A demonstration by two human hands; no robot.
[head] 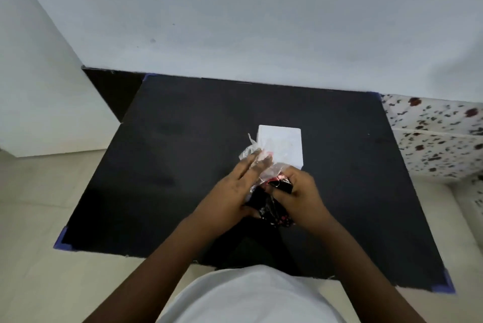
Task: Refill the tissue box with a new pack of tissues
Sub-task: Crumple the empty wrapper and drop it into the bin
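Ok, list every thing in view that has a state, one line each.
White tissue stack: bare, resting on the black mat, partly covered by the wrapper.
Clear plastic wrapper: crumpled, under the left hand.
Dark patterned item: gripped by both hands; what it is cannot be told.
Right hand: fingers closed on it.

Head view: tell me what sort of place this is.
Probably a room at home, arranged as a simple work spot. A black mat taped at its corners lies on a pale tiled floor against a plain white wall, with a floral-patterned cloth alongside.
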